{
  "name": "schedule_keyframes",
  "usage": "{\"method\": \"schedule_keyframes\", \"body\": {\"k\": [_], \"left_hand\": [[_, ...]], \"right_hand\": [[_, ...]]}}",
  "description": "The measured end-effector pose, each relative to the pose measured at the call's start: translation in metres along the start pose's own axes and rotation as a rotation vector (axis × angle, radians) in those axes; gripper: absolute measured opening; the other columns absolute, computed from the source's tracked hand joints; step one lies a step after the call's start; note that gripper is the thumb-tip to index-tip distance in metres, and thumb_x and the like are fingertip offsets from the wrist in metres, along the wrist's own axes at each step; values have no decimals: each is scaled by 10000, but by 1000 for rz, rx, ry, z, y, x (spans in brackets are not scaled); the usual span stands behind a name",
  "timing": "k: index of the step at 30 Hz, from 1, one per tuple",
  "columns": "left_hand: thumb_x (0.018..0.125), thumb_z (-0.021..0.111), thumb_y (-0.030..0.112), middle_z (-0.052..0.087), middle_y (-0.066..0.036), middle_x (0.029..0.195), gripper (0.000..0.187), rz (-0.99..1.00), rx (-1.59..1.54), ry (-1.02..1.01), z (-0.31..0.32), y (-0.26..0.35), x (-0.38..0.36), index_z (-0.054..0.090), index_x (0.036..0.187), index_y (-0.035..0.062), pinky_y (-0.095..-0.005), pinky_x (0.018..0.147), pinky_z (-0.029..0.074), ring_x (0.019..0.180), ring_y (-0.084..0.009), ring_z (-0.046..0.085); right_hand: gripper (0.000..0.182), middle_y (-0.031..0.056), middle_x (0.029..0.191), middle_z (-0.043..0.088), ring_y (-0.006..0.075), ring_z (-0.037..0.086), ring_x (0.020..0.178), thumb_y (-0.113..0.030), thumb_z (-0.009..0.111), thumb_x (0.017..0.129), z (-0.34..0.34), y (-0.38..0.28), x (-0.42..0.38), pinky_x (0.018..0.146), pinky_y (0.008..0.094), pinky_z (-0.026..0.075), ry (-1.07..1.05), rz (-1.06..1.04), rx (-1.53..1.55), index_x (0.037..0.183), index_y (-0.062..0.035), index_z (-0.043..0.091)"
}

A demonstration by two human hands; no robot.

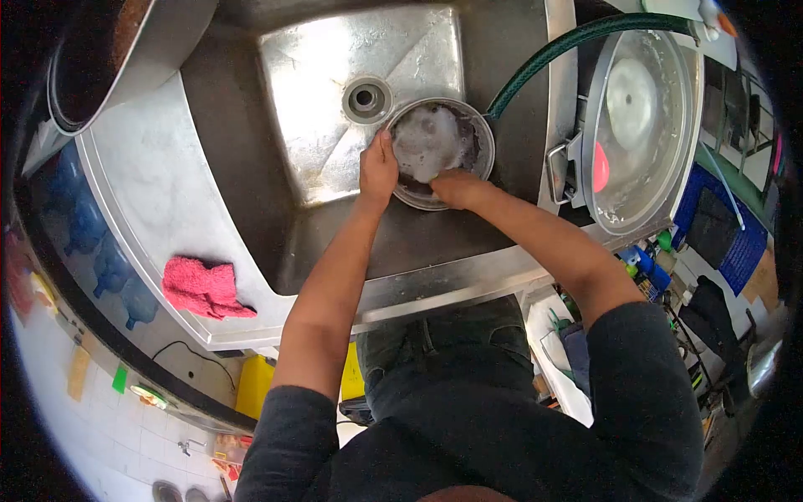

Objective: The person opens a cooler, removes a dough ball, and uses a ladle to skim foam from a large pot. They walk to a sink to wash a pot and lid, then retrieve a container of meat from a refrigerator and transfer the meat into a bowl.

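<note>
A round metal pot [488, 144] sits in the sink, to the right of the drain, with white suds [431, 138] and dark water inside. My left hand [379, 171] grips the pot's left rim, thumb up along the edge. Down inside the pot, near its front wall, is my right hand [454, 189]. Its fingers are curled into the foam, and whatever they hold is hidden. The metal sink [314, 109] around the pot has an open round drain [365, 99].
A green hose [569, 46] arches over the sink's right side. At right stands a large pot [595, 109] with soapy water and a pink item [600, 167]. A red cloth [201, 287] lies on the left counter. A big metal vessel [159, 63] stands upper left.
</note>
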State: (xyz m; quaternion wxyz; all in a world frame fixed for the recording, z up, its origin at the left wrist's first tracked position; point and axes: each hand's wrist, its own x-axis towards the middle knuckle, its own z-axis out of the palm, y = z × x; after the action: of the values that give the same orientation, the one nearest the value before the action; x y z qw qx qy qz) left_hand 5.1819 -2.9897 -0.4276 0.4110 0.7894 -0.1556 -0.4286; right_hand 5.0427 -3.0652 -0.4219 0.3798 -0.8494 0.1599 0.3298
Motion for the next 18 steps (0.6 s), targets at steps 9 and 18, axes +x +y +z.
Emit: {"method": "schedule_keyframes", "body": {"k": [9, 18], "left_hand": [[1072, 427, 431, 670, -318, 834, 538, -64, 358, -123, -15, -6, -13, 703, 1057, -31, -517, 783, 520, 858, -508, 658], [1067, 457, 463, 701, -327, 957, 520, 90, 121, -169, -28, -14, -1, 596, 1373, 66, -494, 835, 524, 911, -458, 703]], "right_hand": [[132, 116, 825, 713, 294, 695, 747, -70, 628, 887, 0, -5, 72, 699, 407, 561, 653, 384, 917, 870, 50, 679], [161, 243, 923, 721, 400, 705, 842, -75, 661, 794, -9, 1, -3, 766, 445, 558, -32, 140, 97, 901, 26, 726]]}}
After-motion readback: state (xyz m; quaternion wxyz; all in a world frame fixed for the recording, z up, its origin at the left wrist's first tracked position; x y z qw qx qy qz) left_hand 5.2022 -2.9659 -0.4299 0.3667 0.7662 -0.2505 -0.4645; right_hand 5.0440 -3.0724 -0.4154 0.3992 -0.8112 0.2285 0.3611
